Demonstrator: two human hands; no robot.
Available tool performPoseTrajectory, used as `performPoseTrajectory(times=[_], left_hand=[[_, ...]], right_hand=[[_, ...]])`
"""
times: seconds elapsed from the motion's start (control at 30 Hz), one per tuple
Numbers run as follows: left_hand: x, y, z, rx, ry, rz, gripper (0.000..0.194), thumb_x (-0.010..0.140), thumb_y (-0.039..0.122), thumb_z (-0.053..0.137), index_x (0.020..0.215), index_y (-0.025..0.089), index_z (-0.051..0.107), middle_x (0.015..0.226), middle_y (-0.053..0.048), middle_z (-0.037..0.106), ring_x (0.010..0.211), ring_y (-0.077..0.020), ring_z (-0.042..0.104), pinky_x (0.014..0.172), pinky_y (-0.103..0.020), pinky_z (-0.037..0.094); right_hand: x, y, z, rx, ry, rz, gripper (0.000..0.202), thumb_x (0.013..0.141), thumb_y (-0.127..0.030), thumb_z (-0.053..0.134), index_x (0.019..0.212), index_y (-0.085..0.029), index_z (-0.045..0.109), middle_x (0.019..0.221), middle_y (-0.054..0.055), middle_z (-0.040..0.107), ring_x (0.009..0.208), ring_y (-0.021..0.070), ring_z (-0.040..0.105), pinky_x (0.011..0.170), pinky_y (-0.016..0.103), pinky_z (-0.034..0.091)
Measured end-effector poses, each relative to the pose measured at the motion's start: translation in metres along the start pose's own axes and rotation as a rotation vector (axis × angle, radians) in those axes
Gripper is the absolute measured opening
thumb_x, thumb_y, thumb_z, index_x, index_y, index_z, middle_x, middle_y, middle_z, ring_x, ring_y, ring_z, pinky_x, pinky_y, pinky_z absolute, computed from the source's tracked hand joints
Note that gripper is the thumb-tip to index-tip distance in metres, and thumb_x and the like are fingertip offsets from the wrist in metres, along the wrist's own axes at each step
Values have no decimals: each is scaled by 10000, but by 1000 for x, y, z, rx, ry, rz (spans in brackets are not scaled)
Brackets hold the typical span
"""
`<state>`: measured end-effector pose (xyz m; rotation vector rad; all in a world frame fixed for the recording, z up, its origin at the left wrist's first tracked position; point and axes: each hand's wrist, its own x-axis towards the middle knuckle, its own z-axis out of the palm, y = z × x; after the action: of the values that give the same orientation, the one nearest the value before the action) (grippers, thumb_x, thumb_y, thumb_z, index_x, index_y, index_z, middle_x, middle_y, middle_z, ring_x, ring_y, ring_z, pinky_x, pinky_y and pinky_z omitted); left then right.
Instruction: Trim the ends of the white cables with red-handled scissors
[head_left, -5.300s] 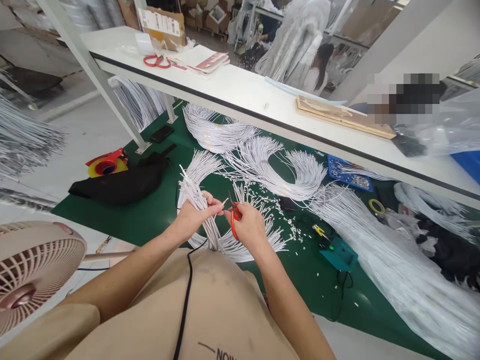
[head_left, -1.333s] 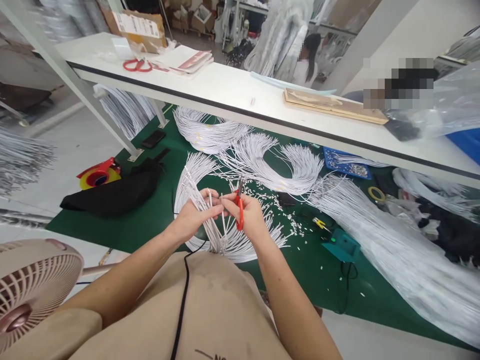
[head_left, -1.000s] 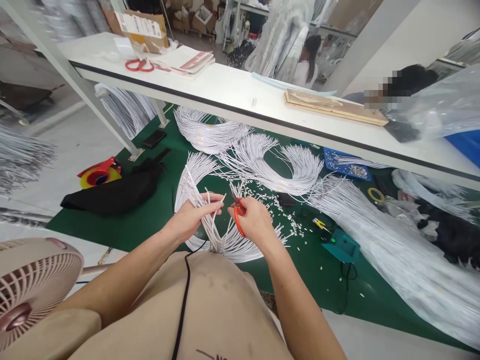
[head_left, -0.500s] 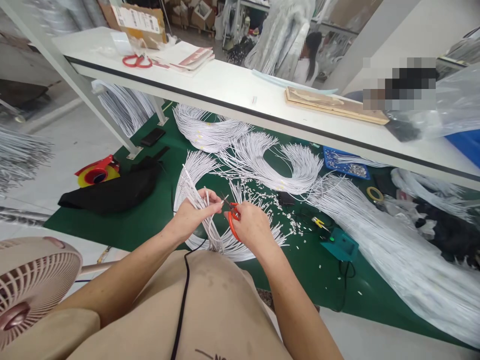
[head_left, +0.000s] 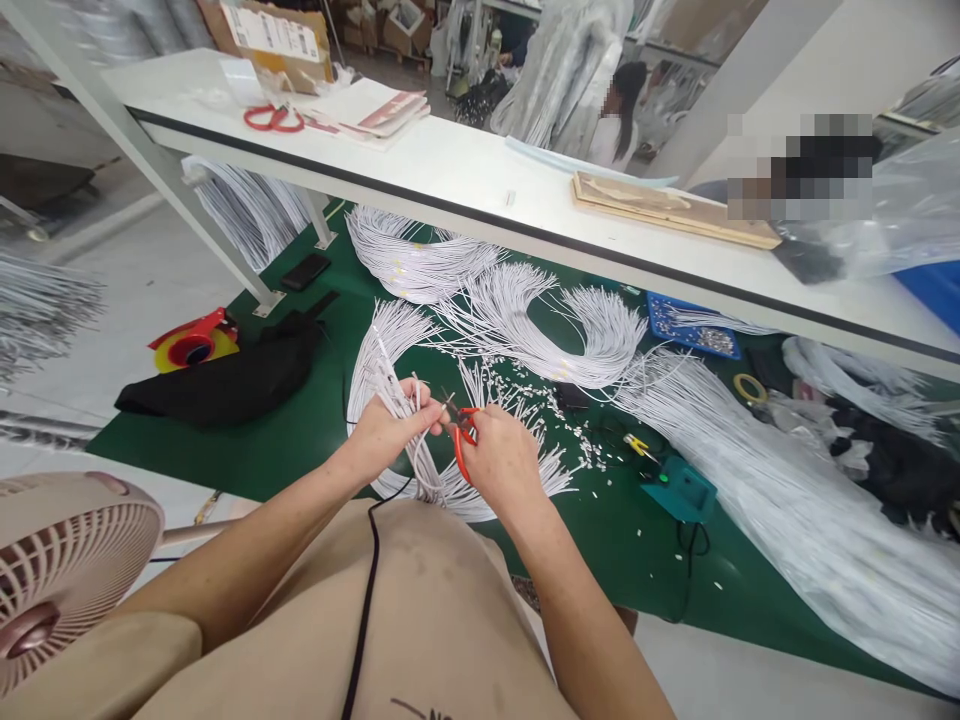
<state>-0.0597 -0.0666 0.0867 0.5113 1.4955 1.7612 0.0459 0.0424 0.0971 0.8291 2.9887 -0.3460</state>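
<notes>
My left hand (head_left: 390,428) is closed round several white cables (head_left: 421,465), with its thumb and fingertips pinched near a cable end. My right hand (head_left: 501,455) grips red-handled scissors (head_left: 462,452), whose dark blades point at the left fingertips. Whether the blades touch a cable is too small to tell. Around and below both hands lies a curved bundle of white cables (head_left: 375,350) on the green table (head_left: 300,460). Small white and metal pieces (head_left: 585,440) are scattered right of the hands.
More cable bundles (head_left: 525,320) lie ahead under a white shelf (head_left: 465,190). At the right are a teal device (head_left: 679,488), a blue tray (head_left: 694,328) and long bagged cables (head_left: 750,480). A tape dispenser (head_left: 191,345), black cloth (head_left: 225,380) and fan (head_left: 75,570) are left.
The scissors have turned slightly and moved a little left in my right hand. My left hand and the cables it holds have shifted slightly.
</notes>
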Motion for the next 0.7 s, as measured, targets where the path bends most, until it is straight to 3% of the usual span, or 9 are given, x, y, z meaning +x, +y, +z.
performPoseTrajectory(times=[0.27,0.37,0.5,0.57,0.7], left_hand=[[-1,2,-4,-5,-73,0,234,740,284,616,702,188,406,641,19,578,570,-101,511,633,-264,410],[-1,4,-4,5,-99,-15,252,732,302,623,705,189,400,647,15,575,570,-103,507,620,-263,397],[-2,3,-4,-7,-130,-19,234,748,288,610,720,188,401,653,13,581,573,-100,505,599,-254,385],[-2,3,-3,-8,-135,-23,219,759,281,599,728,187,404,658,14,583,581,-100,509,596,-250,384],[-3,4,-2,21,-127,-32,205,754,266,603,736,188,415,686,14,580,636,-113,536,632,-259,407]], right_hand=[[2,7,4,153,-6,-25,308,819,-407,476,643,-179,586,725,27,561,636,128,499,549,251,291],[7,13,0,471,-40,4,271,770,-390,533,613,-173,577,669,2,545,592,110,464,539,238,310],[15,12,-10,1078,-54,40,208,734,-355,572,794,-174,655,744,0,595,651,111,504,632,248,386],[17,9,-14,1205,-44,47,206,710,-325,596,832,-181,680,787,9,614,686,119,522,667,264,394],[16,6,-14,1243,-18,82,181,678,-277,614,804,-177,699,732,7,610,675,126,525,648,266,396]])
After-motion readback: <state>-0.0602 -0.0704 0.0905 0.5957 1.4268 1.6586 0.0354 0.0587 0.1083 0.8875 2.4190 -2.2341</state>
